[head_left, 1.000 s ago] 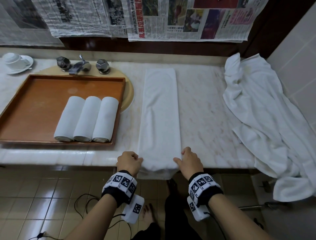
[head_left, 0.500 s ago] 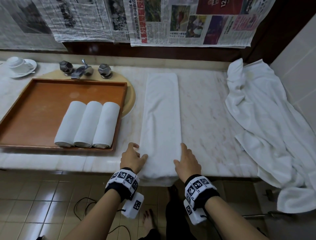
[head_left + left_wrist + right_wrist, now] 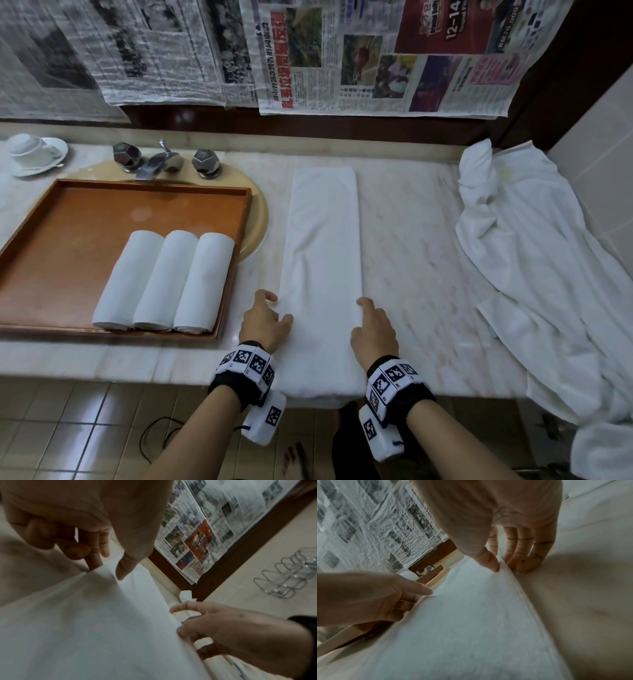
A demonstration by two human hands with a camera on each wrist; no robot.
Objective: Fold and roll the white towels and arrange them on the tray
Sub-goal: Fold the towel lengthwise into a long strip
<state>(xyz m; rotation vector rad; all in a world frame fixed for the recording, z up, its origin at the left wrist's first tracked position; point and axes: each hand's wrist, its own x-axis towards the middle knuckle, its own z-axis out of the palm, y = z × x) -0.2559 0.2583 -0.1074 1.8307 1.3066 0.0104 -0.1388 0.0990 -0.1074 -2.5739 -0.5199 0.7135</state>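
Tray (image 3: 51,219) of brown wood is seen holding three rolled towels (image 3: 164,284) side by side; one folded towel (image 3: 322,246) lies lengthwise on the marble counter (image 3: 421,260), its long edges pinched by the left hand (image 3: 263,320) and right hand (image 3: 373,330), thumbs on top

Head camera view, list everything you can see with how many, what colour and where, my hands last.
Tray: one, brown wood, counter left, over the sink.
Rolled towels: three, white, side by side in the tray.
Folded towel: one, white, long strip at counter centre, near end overhanging.
Loose towels: white heap, counter right; count unclear.
Tap: one, chrome, behind the tray.
Cup and saucer: one, white, far left.
Newspapers: several sheets on the wall.
Left hand: at the strip's left edge.
Right hand: at its right edge.
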